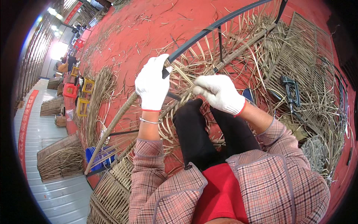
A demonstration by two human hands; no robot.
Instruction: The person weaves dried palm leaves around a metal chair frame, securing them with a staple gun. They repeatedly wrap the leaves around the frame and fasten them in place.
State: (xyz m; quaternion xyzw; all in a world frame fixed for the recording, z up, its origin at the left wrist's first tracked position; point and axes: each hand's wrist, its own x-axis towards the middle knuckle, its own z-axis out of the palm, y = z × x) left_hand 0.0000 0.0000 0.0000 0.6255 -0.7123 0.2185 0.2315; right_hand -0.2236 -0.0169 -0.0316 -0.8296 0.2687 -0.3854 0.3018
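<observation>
Red floor [128, 48] fills most of the picture, strewn with loose strips. Across it, from the upper right to the lower left, runs a long frame [223, 22], its upper bar bare and dark, its lower-left stretch wrapped in tan strip. The plaid jacket [263, 183] of the person takes up the lower middle, with dark trousers [190, 130] above it. A heap of strips [276, 43] spreads along the right side, beside a slatted panel [309, 48] at the upper right. A woven panel [112, 190] lies at the lower left.

Near the centre, the left hand [152, 84], white-gloved, is closed around the frame where bare bar meets wrapping. To its right, the right hand [220, 93], also gloved, pinches a pale strip [182, 74] between thumb and fingers; the strip stretches between the two hands.

A blue bucket [90, 152] stands at the lower left, partly behind the frame. A dark handheld tool [292, 91] lies on the strips at the right. Yellow stools [88, 85] and a red stool [70, 90] sit at the left. A silvery bangle [150, 121] circles the left wrist.
</observation>
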